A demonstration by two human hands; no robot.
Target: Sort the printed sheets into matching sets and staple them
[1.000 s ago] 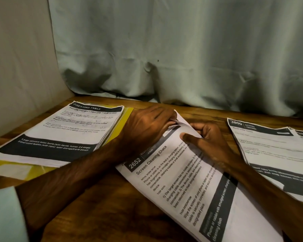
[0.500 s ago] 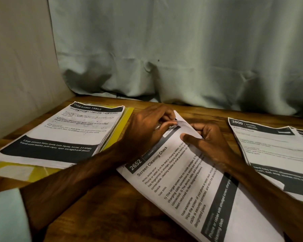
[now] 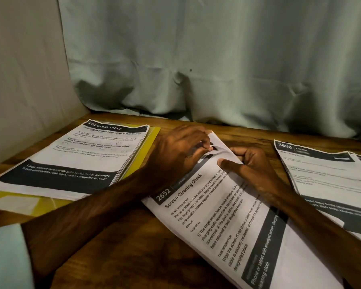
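— What lies furthest left?

— The Dressing Table stack, resting on a yellow folder, not inside it.

— And the hands?

— The left hand, fingers curled, pinches the raised far corner of the Screen Cleaning Check set. That set runs slantwise from this corner toward the near right. The right hand, just beside, presses its thumb on top, fingers curled over the far edge.

— Further right?

— The 3800 stack, apart. No stapler shows.

A makeshift paperwork desk: wooden table, pale cloth draped behind, stacks of printed sheets.
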